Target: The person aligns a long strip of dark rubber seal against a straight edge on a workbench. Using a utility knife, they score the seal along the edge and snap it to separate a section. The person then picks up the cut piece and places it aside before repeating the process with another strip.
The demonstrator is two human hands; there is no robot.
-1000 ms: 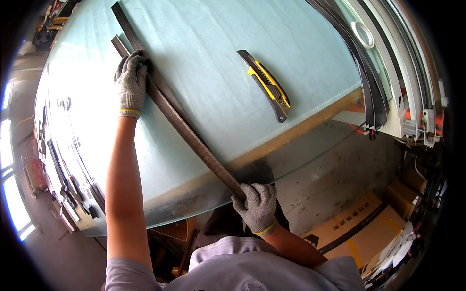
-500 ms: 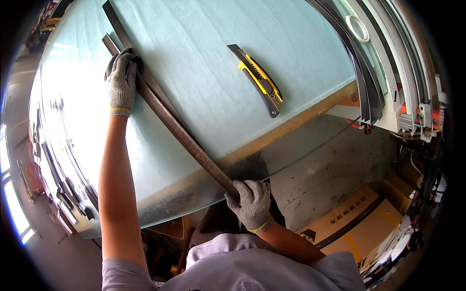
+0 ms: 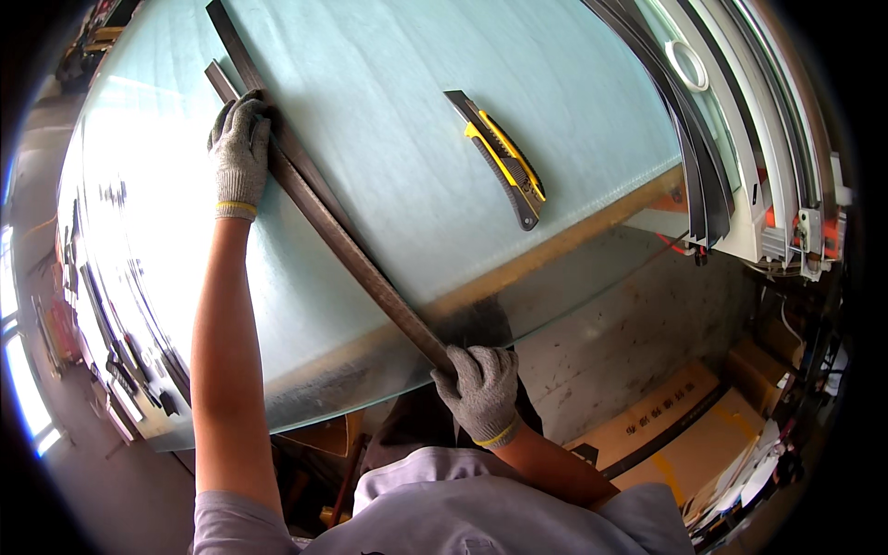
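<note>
Two long dark strips lie on a glass-topped table (image 3: 388, 157), crossing at a narrow angle. My gloved left hand (image 3: 241, 153) is closed round the nearer strip (image 3: 356, 264) close to its far end. Beside it, the other strip (image 3: 236, 46) runs on further across the glass. At the table's near edge my gloved right hand (image 3: 481, 393) grips the near end of the same strip, which covers that end. A yellow and black utility knife (image 3: 504, 166) rests on the glass right of the strips, its blade end pointing away, touched by neither hand.
Black flexible strips (image 3: 698, 166) and white frame profiles (image 3: 740, 111) line the right side, with a white ring (image 3: 685, 65) among them. Several dark thin pieces (image 3: 120, 361) lie at the left edge. A flattened cardboard box (image 3: 675, 421) is on the floor at lower right.
Hands and strips keep the same arrangement. The table, the knife and the far ends of the strips appear slightly further right and lower in the picture.
</note>
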